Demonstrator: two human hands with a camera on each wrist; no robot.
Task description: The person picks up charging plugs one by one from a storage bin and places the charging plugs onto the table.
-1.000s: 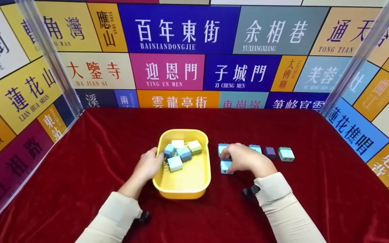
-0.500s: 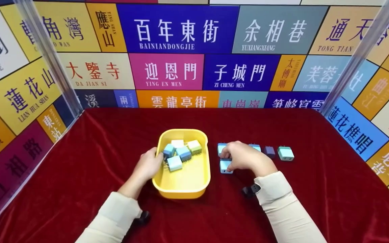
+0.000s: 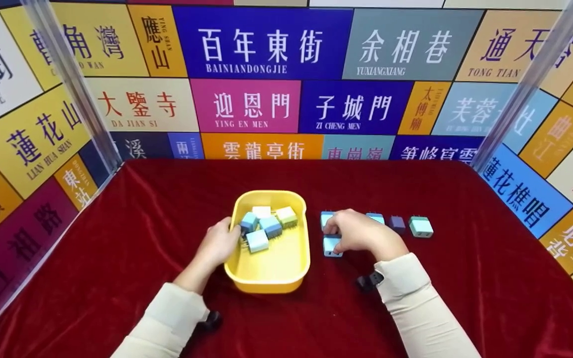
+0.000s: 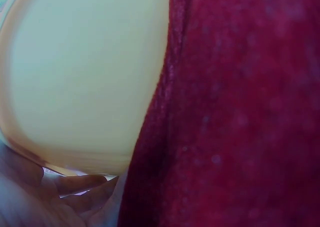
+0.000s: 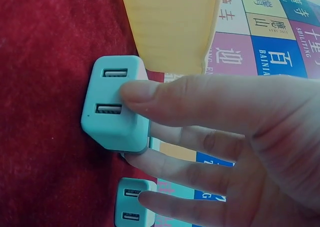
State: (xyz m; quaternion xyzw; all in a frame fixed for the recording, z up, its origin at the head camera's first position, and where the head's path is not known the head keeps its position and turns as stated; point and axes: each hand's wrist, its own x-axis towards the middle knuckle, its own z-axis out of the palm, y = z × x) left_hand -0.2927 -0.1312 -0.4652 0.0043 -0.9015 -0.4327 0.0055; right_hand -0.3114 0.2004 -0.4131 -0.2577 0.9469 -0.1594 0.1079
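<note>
R hand grip clamped on lt-blue charger; prob. pick-up step.
Thumb at port face, fingers behind; it's on/just over surface, btwn yellow bin & surface's R edge. L hand holds bin's L side. Next move prob. calls for clean lift, w/o bumping neighbor charger on far-edge side.

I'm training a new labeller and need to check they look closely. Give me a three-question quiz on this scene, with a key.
1. True or false: the left hand holds the tub.
2. The right hand grips: A) the tub; B) a charger; C) the cloth.
3. How many USB slots show on that charger in the right wrist view?

Key: 1. True. 2. B. 3. Two.
</note>
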